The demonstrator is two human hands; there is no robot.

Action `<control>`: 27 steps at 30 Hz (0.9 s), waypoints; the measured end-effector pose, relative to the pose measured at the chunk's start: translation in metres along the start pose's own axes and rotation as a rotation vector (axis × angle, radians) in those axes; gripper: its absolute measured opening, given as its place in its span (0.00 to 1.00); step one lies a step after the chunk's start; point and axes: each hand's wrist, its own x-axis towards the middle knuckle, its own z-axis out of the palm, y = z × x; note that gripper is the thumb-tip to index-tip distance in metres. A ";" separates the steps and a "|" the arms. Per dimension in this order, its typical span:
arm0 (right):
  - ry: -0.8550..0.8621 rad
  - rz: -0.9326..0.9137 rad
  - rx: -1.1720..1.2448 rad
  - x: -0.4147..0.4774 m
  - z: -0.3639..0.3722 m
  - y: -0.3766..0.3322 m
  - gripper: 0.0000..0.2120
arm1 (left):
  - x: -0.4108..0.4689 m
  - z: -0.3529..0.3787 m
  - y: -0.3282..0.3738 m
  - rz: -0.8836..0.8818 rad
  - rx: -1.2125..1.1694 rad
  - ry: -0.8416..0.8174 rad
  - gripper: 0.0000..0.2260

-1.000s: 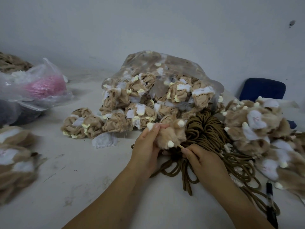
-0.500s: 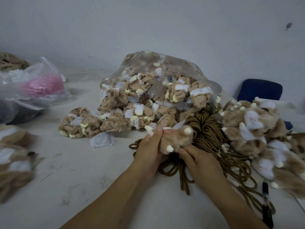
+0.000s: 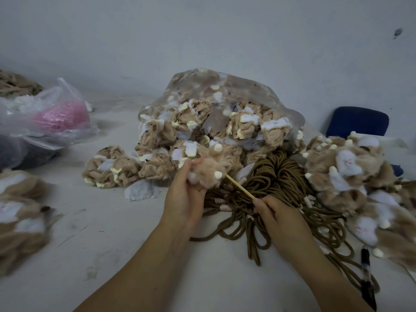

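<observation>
My left hand (image 3: 183, 199) grips a small tan plush piece (image 3: 210, 171) with cream-white nubs, raised above the table in the middle of the view. My right hand (image 3: 275, 213) pinches the lower end of a thin wooden stick (image 3: 239, 186). The stick slants up and to the left, and its far tip meets the plush piece beside a white nub. A pile of brown cord (image 3: 276, 192) lies under and behind both hands.
A clear bag (image 3: 225, 113) full of inside-out tan plush pieces stands behind, with loose ones (image 3: 117, 168) spilling left. Turned plush pieces (image 3: 351, 174) are heaped at right, more (image 3: 20, 212) at left. A plastic bag holding something pink (image 3: 54, 115) is far left; a black pen (image 3: 367, 275) lies near right.
My right hand has drawn back from the plush piece, baring most of the stick. My left hand has lifted the plush piece a little.
</observation>
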 end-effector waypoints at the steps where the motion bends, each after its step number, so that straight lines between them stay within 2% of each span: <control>1: 0.002 0.013 -0.002 0.001 0.001 0.000 0.18 | -0.002 0.001 -0.001 0.001 0.027 -0.032 0.12; 5: 0.046 0.063 0.057 0.001 0.002 0.003 0.15 | -0.015 0.009 -0.011 0.021 0.263 -0.158 0.15; 9: 0.082 0.105 0.114 0.000 0.001 0.006 0.15 | -0.020 0.008 -0.017 0.119 0.603 -0.257 0.12; 12: 0.126 0.155 0.212 0.002 0.000 0.006 0.15 | -0.025 0.006 -0.016 0.058 0.731 -0.352 0.14; 14: 0.132 0.160 0.253 0.003 -0.002 0.005 0.17 | -0.026 0.004 -0.018 0.167 0.935 -0.305 0.17; 16: 0.118 0.149 0.287 0.002 -0.004 0.005 0.21 | -0.022 0.000 -0.020 0.359 1.083 -0.172 0.18; 18: 0.102 0.128 0.313 0.001 -0.004 0.002 0.25 | -0.016 -0.004 -0.018 0.536 1.143 -0.045 0.14; 20: 0.090 0.101 0.334 0.000 -0.004 -0.001 0.25 | -0.010 -0.005 -0.014 0.611 1.165 -0.005 0.07; 21: 0.088 0.091 0.342 -0.001 -0.004 -0.002 0.25 | -0.008 -0.004 -0.012 0.584 1.176 -0.027 0.09; 23: 0.094 0.086 0.366 -0.001 -0.005 -0.002 0.25 | -0.007 -0.004 -0.013 0.389 1.152 -0.094 0.14; 25: 0.098 0.099 0.381 -0.001 -0.005 -0.003 0.27 | -0.010 -0.001 -0.015 0.188 1.099 -0.170 0.08; 27: 0.091 0.112 0.386 -0.001 -0.006 -0.002 0.30 | -0.010 -0.002 -0.017 0.131 1.106 -0.201 0.04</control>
